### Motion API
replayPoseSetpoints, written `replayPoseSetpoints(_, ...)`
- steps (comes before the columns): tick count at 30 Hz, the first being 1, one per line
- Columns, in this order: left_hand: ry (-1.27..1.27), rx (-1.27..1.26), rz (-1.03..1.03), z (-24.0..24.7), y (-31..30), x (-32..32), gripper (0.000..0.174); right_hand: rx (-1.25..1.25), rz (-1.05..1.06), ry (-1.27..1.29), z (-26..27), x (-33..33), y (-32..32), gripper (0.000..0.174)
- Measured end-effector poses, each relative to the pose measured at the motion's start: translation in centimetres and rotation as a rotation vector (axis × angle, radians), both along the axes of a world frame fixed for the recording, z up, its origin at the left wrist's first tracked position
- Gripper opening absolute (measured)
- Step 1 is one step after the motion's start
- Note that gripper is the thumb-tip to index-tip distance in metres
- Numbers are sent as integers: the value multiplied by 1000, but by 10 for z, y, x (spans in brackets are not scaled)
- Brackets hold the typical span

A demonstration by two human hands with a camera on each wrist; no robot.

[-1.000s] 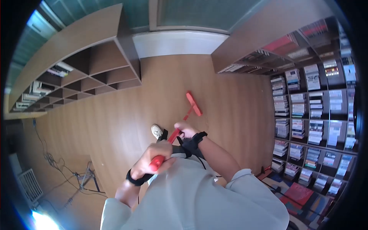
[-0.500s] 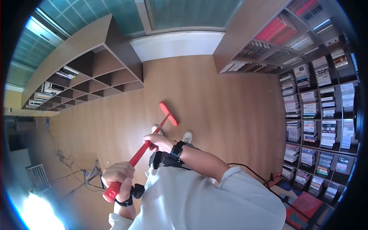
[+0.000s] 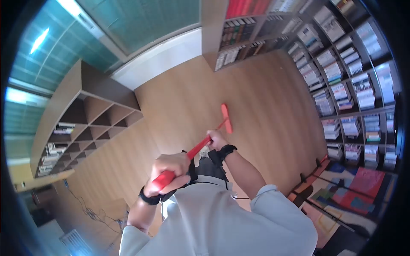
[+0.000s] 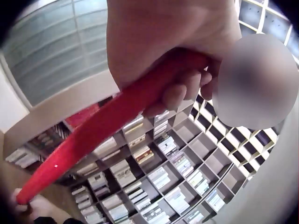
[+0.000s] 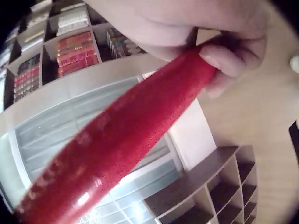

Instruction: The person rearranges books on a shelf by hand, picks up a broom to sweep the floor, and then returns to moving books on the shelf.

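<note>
Your red broom (image 3: 226, 118) has its narrow head down on the wooden floor (image 3: 265, 106), just above the middle of the head view, with the handle slanting back towards your chest. Your left hand (image 3: 171, 168) is wrapped tight round the top end of the handle, fingers curled right over it. Your right hand (image 3: 217, 138) grips lower down the shaft, thumb and fingers closed about it, as the right wrist view also shows.

How much of the floor you have covered cannot be told. No dust, pile or streak shows on the boards, so the sweep looks mid-stroke with most of the open floor around the head yet to judge.

The floor runs between a cubby shelf (image 3: 85, 128) at the left, mostly bare with a few books, and packed bookshelves (image 3: 354, 94) at the right. A frosted window (image 3: 128, 25) fills the upper left, a colourful rug (image 3: 350, 187) lies lower right, and cables (image 3: 89, 211) trail lower left.
</note>
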State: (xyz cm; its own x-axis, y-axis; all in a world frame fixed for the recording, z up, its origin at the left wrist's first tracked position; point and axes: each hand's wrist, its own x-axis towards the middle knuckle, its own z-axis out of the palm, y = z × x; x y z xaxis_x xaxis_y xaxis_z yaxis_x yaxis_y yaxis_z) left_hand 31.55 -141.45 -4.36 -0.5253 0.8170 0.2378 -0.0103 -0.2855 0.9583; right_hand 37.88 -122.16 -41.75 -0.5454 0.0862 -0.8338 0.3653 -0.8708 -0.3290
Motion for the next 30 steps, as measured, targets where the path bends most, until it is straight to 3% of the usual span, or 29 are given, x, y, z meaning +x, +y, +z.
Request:
replayPoseSetpoints(2,-14,-84,-166,-25,21,-1,28,46,-144,-3,6,20,21,11)
replayPoseSetpoints(4,-65,-127,-186,-49,41,7,29,92,-285,-9,2,37,38,10)
replayPoseSetpoints(7,-118,-158,-171,-60,55,14,29,321,-12,-220,-41,63,65,5)
replayPoseSetpoints(8,-119,-157,-198,-61,54,16,29,319,-38,-227,-50,72,65,5)
replayPoseSetpoints(11,-51,-133,-243,-52,40,6,28,237,138,-17,-71,67,27,6)
replayPoseSetpoints(13,-21,-129,-121,-41,23,-3,27,193,273,135,-81,39,1,8)
replayPoseSetpoints(14,-22,-132,-131,-36,11,-8,27,167,345,209,-64,21,-12,8)
replayPoseSetpoints(15,-57,-110,-79,-33,1,-16,26,57,378,83,-46,-4,-26,9)
replayPoseSetpoints(16,-92,-88,-25,-28,-5,-22,26,-55,410,-42,5,-29,-37,11)
replayPoseSetpoints(17,-94,-88,-28,-22,-10,-25,26,-55,408,-45,32,-39,-45,11)
replayPoseSetpoints(19,-42,-129,62,-9,-17,-34,25,-195,138,-65,68,-56,-56,11)
replayPoseSetpoints(23,-3,-89,110,11,-16,-65,25,-86,340,-17,106,-102,-49,9)
replayPoseSetpoints(26,87,-56,64,20,0,-94,24,-43,377,86,81,-139,-37,9)
replayPoseSetpoints(28,192,-38,-6,25,13,-119,24,15,309,25,115,-164,-17,12)
replayPoseSetpoints(30,293,-20,-55,29,24,-141,24,16,377,109,124,-188,-2,14)
